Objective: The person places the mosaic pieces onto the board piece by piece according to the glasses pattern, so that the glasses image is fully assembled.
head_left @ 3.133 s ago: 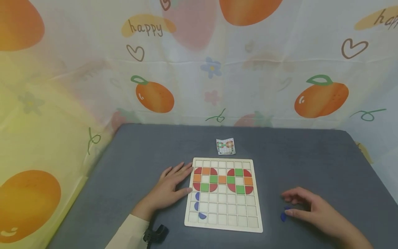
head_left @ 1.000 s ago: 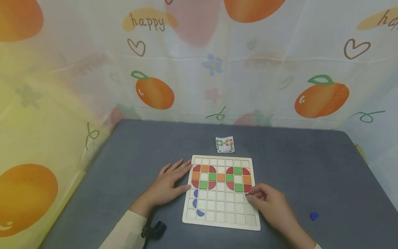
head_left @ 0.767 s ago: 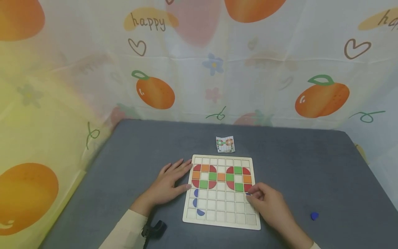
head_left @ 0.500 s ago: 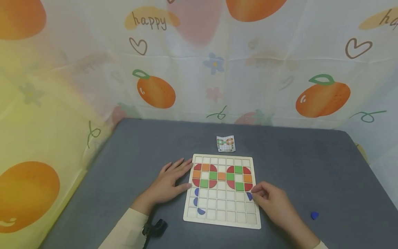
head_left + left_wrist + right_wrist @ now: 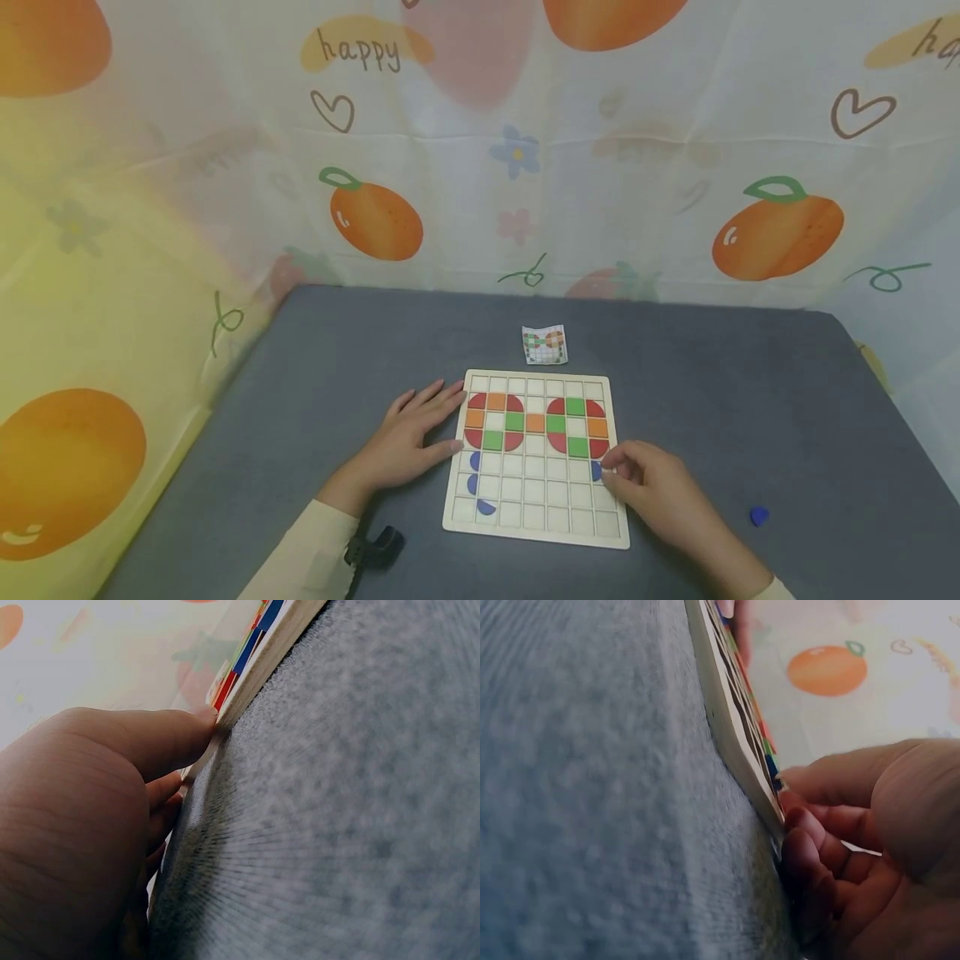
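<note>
A pale wooden grid board [image 5: 536, 540] lies on the table, holding red quarter-round tiles and orange and green square tiles. Blue half-round tiles [image 5: 486, 507] sit down its left side. My left hand [image 5: 401, 446] lies with fingers extended, its fingertips and thumb touching the board's left edge. At the right edge, my right hand [image 5: 652, 483] pinches a blue half-round tile [image 5: 596, 471] between thumb and index finger, in the cell below a red tile. The right wrist view shows the thumb [image 5: 840, 776] at this dark blue tile, its lower part hidden by fingers.
A small printed card [image 5: 545, 345] with a coloured grid pattern lies behind the board. One loose blue piece [image 5: 759, 516] is on the grey table [image 5: 375, 342] to the right. A patterned cloth [image 5: 450, 167] hangs behind the table.
My right hand has come left from the table to the board with a blue tile. Over the last second that tile has turned to lie in the cell. My left hand stays put.
</note>
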`<state>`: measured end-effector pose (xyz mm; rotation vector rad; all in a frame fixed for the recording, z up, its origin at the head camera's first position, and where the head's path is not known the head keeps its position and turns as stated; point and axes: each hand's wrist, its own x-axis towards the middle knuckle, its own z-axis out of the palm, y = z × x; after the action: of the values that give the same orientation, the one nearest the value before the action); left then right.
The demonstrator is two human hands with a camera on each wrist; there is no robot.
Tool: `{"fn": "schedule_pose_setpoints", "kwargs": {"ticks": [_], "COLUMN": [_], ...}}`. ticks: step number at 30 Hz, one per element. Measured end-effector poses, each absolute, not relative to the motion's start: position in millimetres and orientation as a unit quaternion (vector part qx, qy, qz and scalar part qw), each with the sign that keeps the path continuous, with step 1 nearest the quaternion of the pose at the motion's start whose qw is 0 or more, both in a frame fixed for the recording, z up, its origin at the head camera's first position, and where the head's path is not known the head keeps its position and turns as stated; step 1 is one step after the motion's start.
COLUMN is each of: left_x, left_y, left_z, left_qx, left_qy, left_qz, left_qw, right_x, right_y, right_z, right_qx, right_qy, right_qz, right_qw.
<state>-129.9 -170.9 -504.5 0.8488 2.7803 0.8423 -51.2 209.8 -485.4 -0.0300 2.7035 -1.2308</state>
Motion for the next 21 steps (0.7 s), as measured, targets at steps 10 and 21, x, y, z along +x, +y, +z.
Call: {"fn": "schedule_pose_setpoints", "kwargs": {"ticks": [10,21], "left_x": [-131,-131], "left_y": [-171,-173], "left_z": [-506,-509], "left_qx": [0.286,0.284], "left_qy": [0.916,0.916], "left_qz": [0.275,0.277], "left_qw": [0.054,0.053], "right_x": [-49,-44], "right_y": [237,281], "right_z": [-483,-478], "right_qx": [-0.032,-0.054], "right_qy": [0.854,0.823], "right_qz": [-0.512,-0.565], "right_qw": [0.082,0.021]}}
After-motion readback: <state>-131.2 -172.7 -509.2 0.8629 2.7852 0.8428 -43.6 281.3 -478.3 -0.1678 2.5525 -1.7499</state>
